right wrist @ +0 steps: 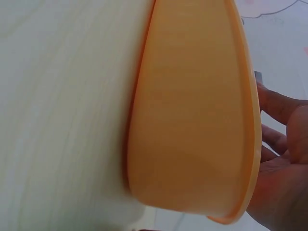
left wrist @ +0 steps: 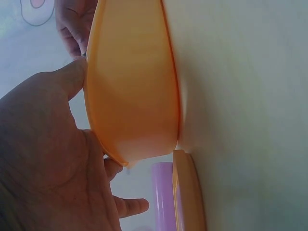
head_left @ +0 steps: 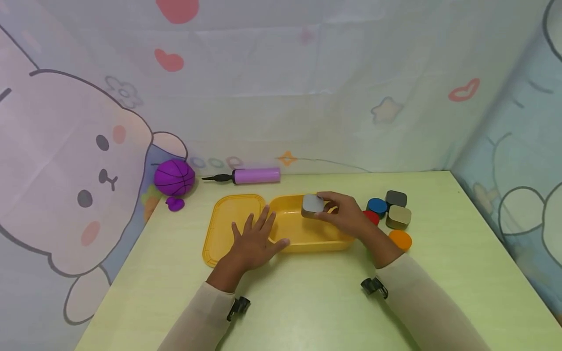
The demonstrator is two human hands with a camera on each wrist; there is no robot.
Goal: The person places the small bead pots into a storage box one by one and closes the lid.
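In the head view my right hand (head_left: 347,214) pinches a grey rounded-square piece (head_left: 312,204) between thumb and fingers, over the yellow plastic box (head_left: 307,247). Only a small edge of that piece shows in the right wrist view, past the rim of the box (right wrist: 192,110). My left hand (head_left: 253,247) lies with spread fingers at the box's left end. Seen from the left wrist, its thumb touches the rim of the box (left wrist: 130,86). Left of the box, a flat yellow lid (head_left: 223,234) lies on the table, partly beneath the left hand's fingers.
Right of the box stand several small pieces: blue (head_left: 376,206), dark grey (head_left: 396,198), beige (head_left: 398,217), red (head_left: 373,217) and orange (head_left: 400,240). At the back left are a purple ball (head_left: 174,178), a purple duck (head_left: 175,204) and a hand pump (head_left: 256,175), near the printed backdrop.
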